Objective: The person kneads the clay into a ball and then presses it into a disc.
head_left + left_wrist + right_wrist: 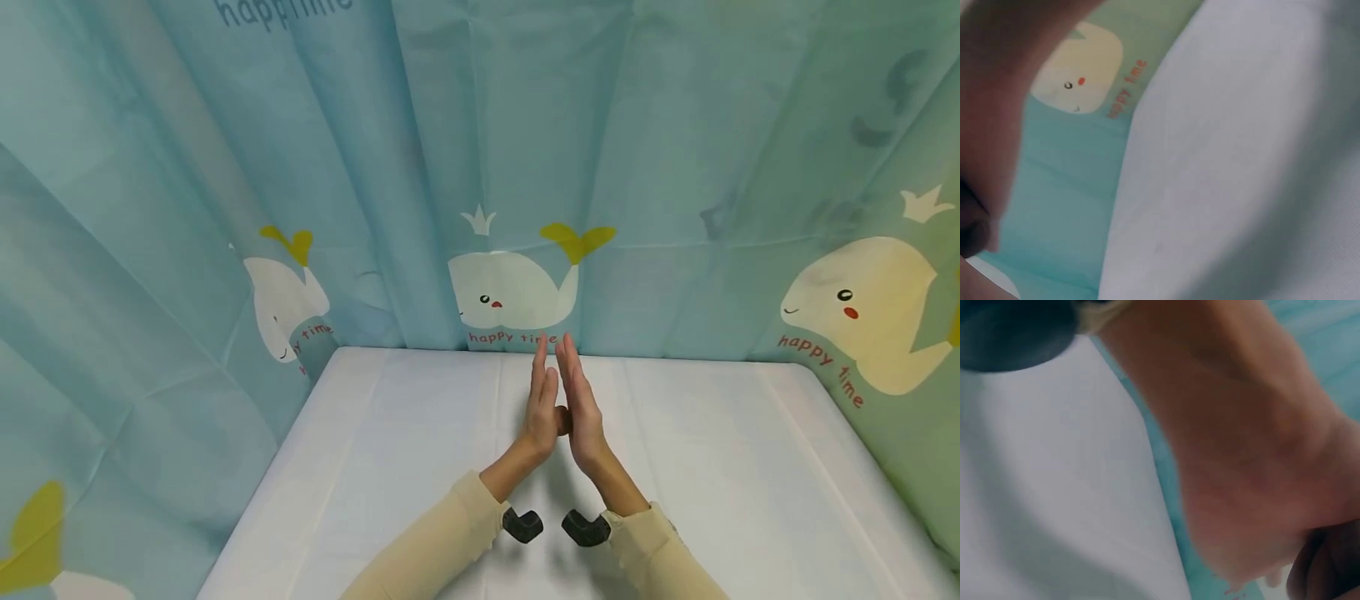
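Over the white table, both hands are raised with palms facing and fingers straight, pointing away toward the curtain. Between the palms is a small dark-brown roundish thing (562, 420), pressed from both sides near the heels of the hands. My left hand (538, 417) lies along its left side, my right hand (585, 418) along its right. The fingertips lean close together. In the right wrist view the brown thing (1330, 565) shows curved dark grooves at the lower right corner, partly cut off; its kind I cannot tell. The left wrist view catches the brown thing (974, 234) at the left edge.
A white-covered table (420, 400) spreads under the hands. Behind it and along its sides hangs a blue-green curtain (525, 125) printed with whales and lettering. Black wrist cameras (522, 526) sit at the cream sleeves (442, 542), close to each other.
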`<control>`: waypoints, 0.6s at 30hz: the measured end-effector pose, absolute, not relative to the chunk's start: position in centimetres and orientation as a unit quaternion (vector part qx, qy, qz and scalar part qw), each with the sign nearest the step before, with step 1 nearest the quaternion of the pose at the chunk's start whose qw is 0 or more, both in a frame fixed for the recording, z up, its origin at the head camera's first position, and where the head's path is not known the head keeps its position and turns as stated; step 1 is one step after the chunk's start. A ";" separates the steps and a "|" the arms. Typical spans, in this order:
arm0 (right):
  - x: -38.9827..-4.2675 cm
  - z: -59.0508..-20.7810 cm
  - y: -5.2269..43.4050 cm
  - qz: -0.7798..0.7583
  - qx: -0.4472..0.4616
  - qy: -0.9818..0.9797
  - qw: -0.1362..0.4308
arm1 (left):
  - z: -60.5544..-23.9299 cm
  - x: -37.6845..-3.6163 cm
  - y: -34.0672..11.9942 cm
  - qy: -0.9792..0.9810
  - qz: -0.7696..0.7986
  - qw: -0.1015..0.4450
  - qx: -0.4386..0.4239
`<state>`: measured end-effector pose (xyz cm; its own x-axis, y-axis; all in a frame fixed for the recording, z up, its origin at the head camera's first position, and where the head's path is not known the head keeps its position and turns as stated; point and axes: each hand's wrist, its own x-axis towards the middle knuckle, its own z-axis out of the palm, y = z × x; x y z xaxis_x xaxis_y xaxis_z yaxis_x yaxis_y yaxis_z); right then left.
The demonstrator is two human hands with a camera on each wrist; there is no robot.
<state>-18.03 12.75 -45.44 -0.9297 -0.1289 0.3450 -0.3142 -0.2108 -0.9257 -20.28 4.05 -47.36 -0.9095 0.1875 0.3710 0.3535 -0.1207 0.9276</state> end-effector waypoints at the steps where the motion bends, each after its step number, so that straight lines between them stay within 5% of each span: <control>1: -18.1 -45.4 12.8 0.756 0.178 -0.627 0.063 | -47.5 -20.2 4.0 -0.660 -0.720 0.057 -0.208; 18: -19.5 -46.0 13.4 0.742 0.132 -0.656 0.046 | -46.9 -18.7 4.1 -0.655 -0.710 0.070 -0.249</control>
